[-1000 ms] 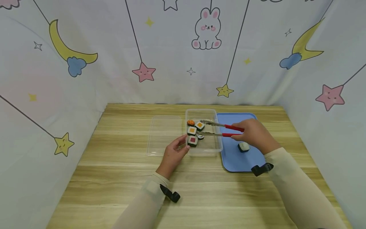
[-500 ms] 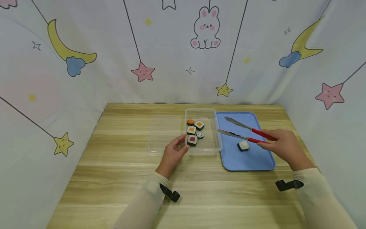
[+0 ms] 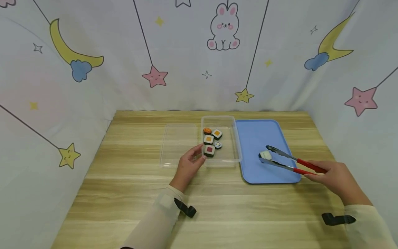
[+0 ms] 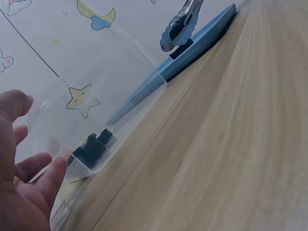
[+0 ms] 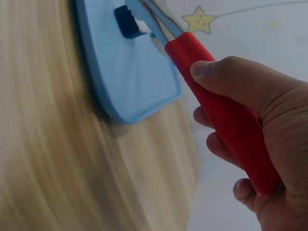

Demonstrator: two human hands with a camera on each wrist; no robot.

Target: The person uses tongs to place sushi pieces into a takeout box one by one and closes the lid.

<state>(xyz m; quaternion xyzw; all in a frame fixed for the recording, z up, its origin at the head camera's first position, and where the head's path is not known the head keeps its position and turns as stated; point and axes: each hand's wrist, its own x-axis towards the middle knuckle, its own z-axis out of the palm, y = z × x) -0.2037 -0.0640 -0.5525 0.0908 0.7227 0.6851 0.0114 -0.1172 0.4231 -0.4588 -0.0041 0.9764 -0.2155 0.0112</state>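
My right hand (image 3: 337,178) grips the red handles of metal tongs (image 5: 219,113). The tongs' arms are spread, with their tips at a white-topped sushi piece (image 3: 265,155) on the blue tray (image 3: 253,131). One tip overlaps the piece's near side; whether it touches cannot be told. At the left wall of a clear plastic container (image 3: 228,160), my left hand (image 3: 188,167) rests with fingers loosely spread. Inside lie several sushi pieces, including an orange-topped one (image 3: 207,131), a red-centred one (image 3: 209,150) and a small round one (image 3: 218,145).
Left of the container, a clear plastic lid (image 3: 178,145) lies flat on the wooden table (image 3: 199,207). The tray sits right against the container's right side. A printed white curtain (image 3: 186,93) borders the table at the back and sides.
My right hand has drawn the tongs out of the container, moving right and nearer, down to the white-topped piece on the tray. My left hand stays at the container.
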